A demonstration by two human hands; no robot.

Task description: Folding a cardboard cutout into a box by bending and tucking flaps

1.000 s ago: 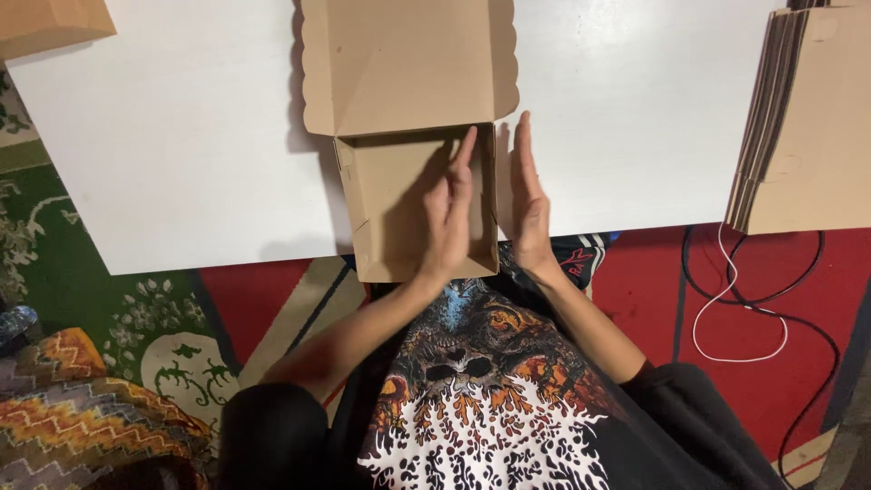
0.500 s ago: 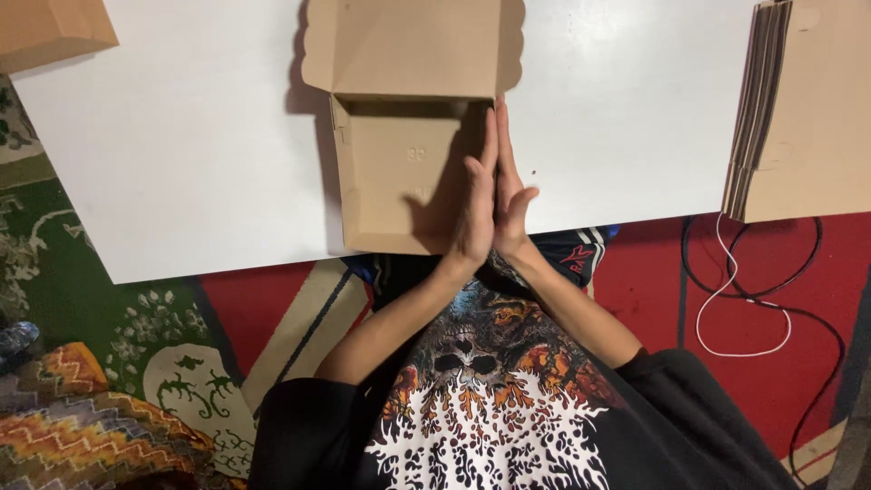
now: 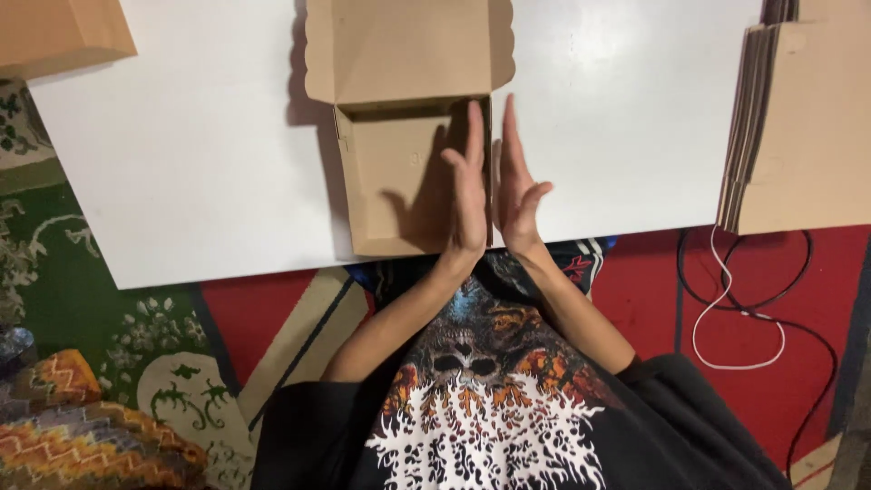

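With both hands' fingers (image 3: 474, 154) upright, the cardboard box's (image 3: 390, 181) right wall stands between them.

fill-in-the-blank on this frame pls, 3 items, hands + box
1. Both hands press flat on the two faces of the cardboard box's ____ side wall, the left hand inside and the right hand outside.
2. The box's lid, with its scalloped edges, lies ____, on the far side from the person.
3. The stack of flat cardboard blanks sits at the ____ end of the white table.

Missing words: right; open; right
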